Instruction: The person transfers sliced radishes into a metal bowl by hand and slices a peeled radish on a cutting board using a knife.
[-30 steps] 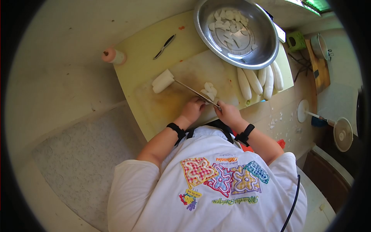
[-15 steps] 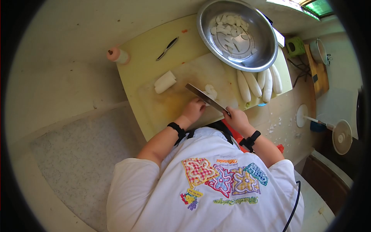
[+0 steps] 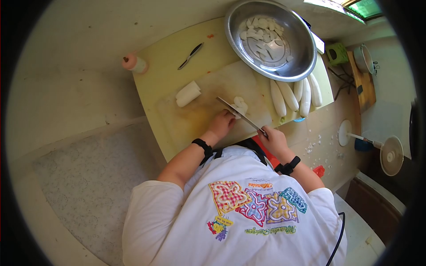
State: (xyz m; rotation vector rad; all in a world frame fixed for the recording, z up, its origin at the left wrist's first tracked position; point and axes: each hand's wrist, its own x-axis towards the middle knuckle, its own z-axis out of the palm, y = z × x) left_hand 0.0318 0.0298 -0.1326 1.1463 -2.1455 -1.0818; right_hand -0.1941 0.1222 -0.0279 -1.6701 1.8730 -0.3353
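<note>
My right fingers [image 3: 271,137] wrap the knife [image 3: 241,113] by its handle. My left fingers [image 3: 228,117] curl beside the knife; I cannot tell their hold. White slices [image 3: 240,104] lie just beyond the knife.

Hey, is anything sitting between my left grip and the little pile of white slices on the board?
Yes, the knife. Its blade slants between your left grip and the slices, with its handle in your right grip. Nothing else visible stands between them.
</note>
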